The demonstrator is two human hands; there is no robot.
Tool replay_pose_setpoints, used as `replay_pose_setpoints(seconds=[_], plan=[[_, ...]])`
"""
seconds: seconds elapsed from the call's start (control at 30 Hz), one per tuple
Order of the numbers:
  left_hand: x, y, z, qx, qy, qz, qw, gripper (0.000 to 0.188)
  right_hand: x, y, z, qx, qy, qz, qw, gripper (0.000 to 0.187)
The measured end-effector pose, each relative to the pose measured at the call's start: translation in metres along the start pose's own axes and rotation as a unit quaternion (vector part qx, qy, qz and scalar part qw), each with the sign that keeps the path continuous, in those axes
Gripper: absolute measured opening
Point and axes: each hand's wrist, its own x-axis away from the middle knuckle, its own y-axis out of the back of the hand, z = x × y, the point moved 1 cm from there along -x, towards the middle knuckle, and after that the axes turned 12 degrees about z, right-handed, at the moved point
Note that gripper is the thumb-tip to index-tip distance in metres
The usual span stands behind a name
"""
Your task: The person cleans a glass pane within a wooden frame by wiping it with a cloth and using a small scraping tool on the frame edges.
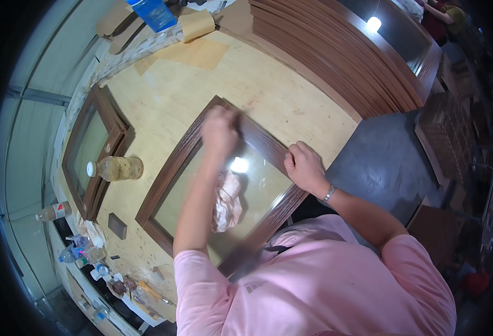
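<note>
A woodworking shop: stacked brown frames (341, 56), a plywood workbench (257, 84), sandpaper sheets (197, 25) and glazed wooden doors (95, 148)

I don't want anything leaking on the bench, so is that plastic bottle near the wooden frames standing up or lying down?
Lying down. The plastic bottle rests on its side on the workbench, its white cap pointing toward the smaller wooden frame. The cap looks on.

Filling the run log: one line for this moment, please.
left hand: blurred, on far rail of wooden glazed frame | right hand: pressing right rail | crumpled rag: lying on the glass
</note>
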Motion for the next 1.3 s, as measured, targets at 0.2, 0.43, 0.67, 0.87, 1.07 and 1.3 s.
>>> replay_pose_setpoints(seconds=[0.2,0.43,0.67,0.87,1.07,1.3], plan=[[0.094,0.062,-0.001,0.146,0.055,-0.101,0.983,0.033,-0.001,0.001,-0.002,0.005,0.0,-0.008,1.0,0.013],[0.35,0.124,0.129,0.076,0.463,-0.244,0.849,0.025,0.0,-0.01,-0.006,0.01,-0.006,0.011,1.0,0.018],[0.454,0.113,0.09,-0.105,0.499,-0.275,0.815,0.028,-0.004,-0.015,-0.03,0.023,0.067,0.006,0.997,0.022],[0.533,0.115,0.07,-0.108,0.615,-0.314,0.715,0.027,-0.007,-0.015,-0.024,0.05,0.072,0.021,0.996,0.023],[0.549,0.117,0.093,-0.214,0.602,-0.216,0.738,0.03,-0.01,-0.018,-0.032,0.082,0.054,0.008,0.995,0.026],[0.506,0.105,0.125,-0.036,0.604,-0.249,0.756,0.031,-0.004,-0.021,-0.026,0.119,0.006,0.002,0.993,0.028]])
